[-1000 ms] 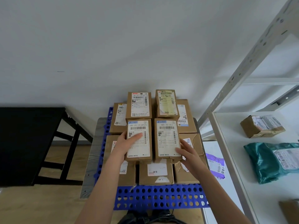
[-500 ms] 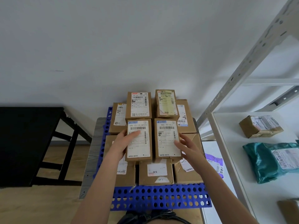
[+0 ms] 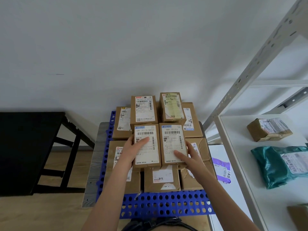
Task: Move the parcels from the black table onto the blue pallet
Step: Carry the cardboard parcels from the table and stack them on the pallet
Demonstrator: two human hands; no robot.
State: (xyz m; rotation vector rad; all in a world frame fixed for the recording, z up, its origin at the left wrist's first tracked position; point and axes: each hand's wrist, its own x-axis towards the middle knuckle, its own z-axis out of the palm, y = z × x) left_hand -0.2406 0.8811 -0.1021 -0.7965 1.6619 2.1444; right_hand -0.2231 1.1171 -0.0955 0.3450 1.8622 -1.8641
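We note the parcels (image 3: 162, 179) stacked in brown cardboard layers on the blue pallet (image 3: 166, 205). They fill most of it, so only its near strip and left edge show. Four boxes make the top layer.

The left hand (image 3: 133, 148) grips the near-left top box (image 3: 150, 152), with the thumb laid across its white label (image 3: 146, 160) and the fingers wrapped down its left side. The right hand (image 3: 190, 158) grips the near-right top box (image 3: 171, 144) the same way, thumb on the label and fingers round the right side. The two boxes touch along their long edges. We cannot tell whether they rest fully on the layer below.

The black table (image 3: 25, 147) stands to the left of the pallet. On the right, a white shelf (image 3: 241, 172) carries a brown parcel (image 3: 268, 129) and a teal bag (image 3: 273, 165). A purple bag (image 3: 222, 170) lies lower, between shelf and pallet.
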